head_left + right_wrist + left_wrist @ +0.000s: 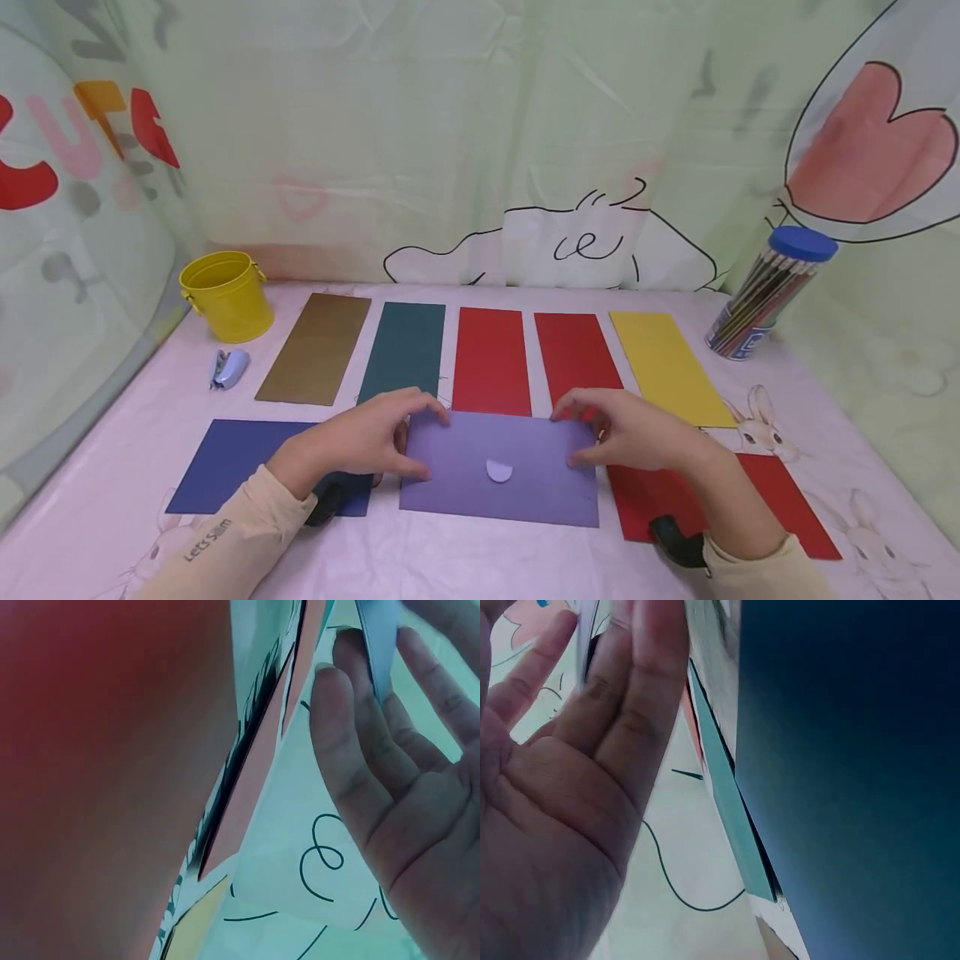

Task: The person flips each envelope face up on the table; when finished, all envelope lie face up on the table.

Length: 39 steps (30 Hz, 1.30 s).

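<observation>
A lavender rectangular card [457, 492] with a small pale half-round piece [499, 472] near its middle is between both hands in the head view. My left hand [375, 437] pinches its left side, thumb on the face and index finger at the far edge. The right hand [637, 429] grips the opposite side in much the same way. In the right wrist view, the card [380, 645] shows as a thin sliver between fingers and thumb. Under the left wrist lies a blue card [232, 467]; beneath the right forearm, a red card [787, 508].
Behind the hands, a row holds brown [315, 350], dark green [405, 346], two red [491, 358] and yellow [671, 367] cards. At the back left stand a yellow bucket [228, 300] and a small stapler [228, 368]. A blue-lidded pencil tube [765, 300] leans at right.
</observation>
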Available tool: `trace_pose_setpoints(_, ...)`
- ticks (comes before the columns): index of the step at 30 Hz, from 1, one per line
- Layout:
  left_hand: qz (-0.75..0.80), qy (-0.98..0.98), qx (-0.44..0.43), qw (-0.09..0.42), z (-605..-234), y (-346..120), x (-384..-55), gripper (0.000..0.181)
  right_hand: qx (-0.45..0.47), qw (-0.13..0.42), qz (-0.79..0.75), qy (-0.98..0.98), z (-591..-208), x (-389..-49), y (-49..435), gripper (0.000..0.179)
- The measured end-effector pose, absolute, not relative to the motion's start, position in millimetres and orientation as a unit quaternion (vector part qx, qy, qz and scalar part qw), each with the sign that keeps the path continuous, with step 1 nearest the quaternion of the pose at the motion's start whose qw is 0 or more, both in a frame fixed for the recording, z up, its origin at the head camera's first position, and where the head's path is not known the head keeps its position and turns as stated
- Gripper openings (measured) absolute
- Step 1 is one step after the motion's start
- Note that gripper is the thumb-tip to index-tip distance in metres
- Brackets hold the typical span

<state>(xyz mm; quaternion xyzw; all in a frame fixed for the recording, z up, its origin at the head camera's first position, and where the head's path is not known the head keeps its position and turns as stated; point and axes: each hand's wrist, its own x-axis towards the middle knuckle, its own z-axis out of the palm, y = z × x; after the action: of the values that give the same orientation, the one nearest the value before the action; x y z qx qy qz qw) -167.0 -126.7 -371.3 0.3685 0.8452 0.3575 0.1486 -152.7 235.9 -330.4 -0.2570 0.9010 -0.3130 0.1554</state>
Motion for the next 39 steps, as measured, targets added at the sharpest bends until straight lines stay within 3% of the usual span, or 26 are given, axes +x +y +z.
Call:
trace_pose_setpoints(5,0.331,0.854,0.370,0.152,-369,-126,-164,0.053,-0.237,0.182,-0.302,0.905,-334,-151,232,0.053)
trace_pose_setpoints(39,0.197,0.902,0.366,0.119,-369,-119,-156,0.049,-0.162,0.196,-0.205,0.945,-337,-143,216,0.056)
